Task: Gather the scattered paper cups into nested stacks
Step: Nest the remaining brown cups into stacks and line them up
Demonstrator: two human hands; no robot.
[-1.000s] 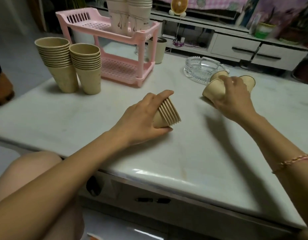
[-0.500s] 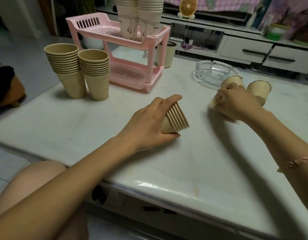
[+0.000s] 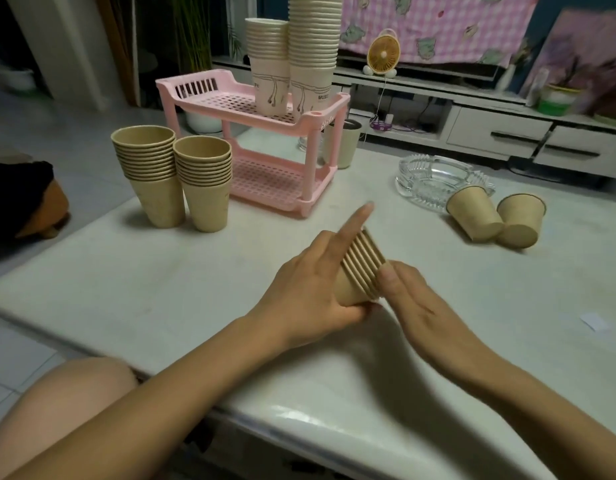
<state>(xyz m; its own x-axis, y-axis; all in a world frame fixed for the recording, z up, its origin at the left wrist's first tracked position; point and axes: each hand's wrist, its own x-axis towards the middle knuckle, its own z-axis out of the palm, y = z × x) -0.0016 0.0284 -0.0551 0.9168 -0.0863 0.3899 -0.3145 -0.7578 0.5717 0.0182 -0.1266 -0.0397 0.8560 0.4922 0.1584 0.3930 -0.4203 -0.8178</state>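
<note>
My left hand [image 3: 310,289] grips a short nested stack of brown paper cups [image 3: 363,268], held on its side just above the white table [image 3: 161,292]. My right hand [image 3: 408,299] lies flat with its fingers against the stack's open rims. Whether a cup sits under that palm is hidden. Two single brown cups lie on their sides at the right: one [image 3: 474,213] beside the other [image 3: 519,220]. Two upright brown stacks stand at the left, the taller [image 3: 150,174] touching the shorter [image 3: 204,183].
A pink two-tier rack [image 3: 258,109] at the back carries two tall stacks of white printed cups [image 3: 292,53]. A glass ashtray [image 3: 434,178] sits behind the loose cups. A pale tumbler [image 3: 344,143] stands behind the rack. A small paper scrap [image 3: 593,322] lies far right.
My right hand left the loose cups near the ashtray and came back to the stack in my left hand, pressing on its rims. One loose cup fewer lies by the ashtray.
</note>
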